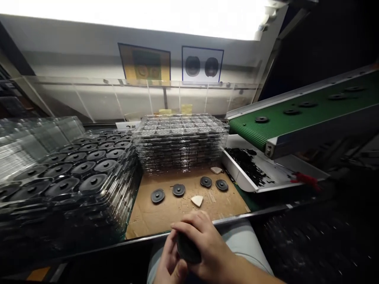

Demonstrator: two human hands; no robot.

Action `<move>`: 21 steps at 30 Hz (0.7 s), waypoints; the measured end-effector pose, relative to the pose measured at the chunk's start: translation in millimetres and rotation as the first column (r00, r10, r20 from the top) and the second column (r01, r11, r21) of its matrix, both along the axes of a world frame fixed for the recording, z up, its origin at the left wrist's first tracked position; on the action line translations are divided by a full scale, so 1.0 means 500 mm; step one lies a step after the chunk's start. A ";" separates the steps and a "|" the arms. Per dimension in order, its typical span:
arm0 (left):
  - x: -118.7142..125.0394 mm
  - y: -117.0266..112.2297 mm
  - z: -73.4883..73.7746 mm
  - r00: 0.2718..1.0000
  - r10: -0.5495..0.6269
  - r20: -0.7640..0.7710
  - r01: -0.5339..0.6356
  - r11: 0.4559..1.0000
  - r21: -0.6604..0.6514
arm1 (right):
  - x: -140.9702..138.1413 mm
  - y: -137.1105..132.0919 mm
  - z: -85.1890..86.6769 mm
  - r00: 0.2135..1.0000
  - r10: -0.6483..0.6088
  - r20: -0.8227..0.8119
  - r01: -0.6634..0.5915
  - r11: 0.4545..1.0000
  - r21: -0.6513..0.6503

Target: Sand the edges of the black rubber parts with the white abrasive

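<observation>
Both hands meet low in the picture, above my lap and just in front of the bench edge. My right hand [207, 246] curls over a dark round part [188, 249], its fingers closed on it. My left hand [168, 263] cups the same part from below and the left. Ahead of them, several black round discs [178, 189] lie loose on a sheet of brown cardboard [154, 217], beside a small white wedge [197, 200]. A second white wedge [216, 170] lies further back.
A stack of clear trays filled with black discs [83, 167] stands at the left. Another stack of clear trays [180, 138] stands at the back. At the right a green conveyor belt [299, 114] carries discs above a white tray [237, 169] of black scraps.
</observation>
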State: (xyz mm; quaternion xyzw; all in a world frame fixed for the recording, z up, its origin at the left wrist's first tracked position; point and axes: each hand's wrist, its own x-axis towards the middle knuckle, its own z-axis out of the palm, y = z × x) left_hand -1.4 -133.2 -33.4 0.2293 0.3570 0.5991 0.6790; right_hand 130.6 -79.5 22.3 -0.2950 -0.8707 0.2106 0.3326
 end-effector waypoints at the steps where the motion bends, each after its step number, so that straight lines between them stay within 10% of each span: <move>1: 0.008 0.005 0.004 0.999 0.034 0.019 -0.033 0.999 -0.023 | -0.008 -0.003 -0.010 0.999 -0.026 -0.019 0.026 1.000 0.012; 21: 0.004 0.040 -0.001 0.924 0.144 0.355 -0.132 0.990 -0.056 | 0.022 0.083 -0.035 0.977 0.182 0.109 -0.187 0.982 0.038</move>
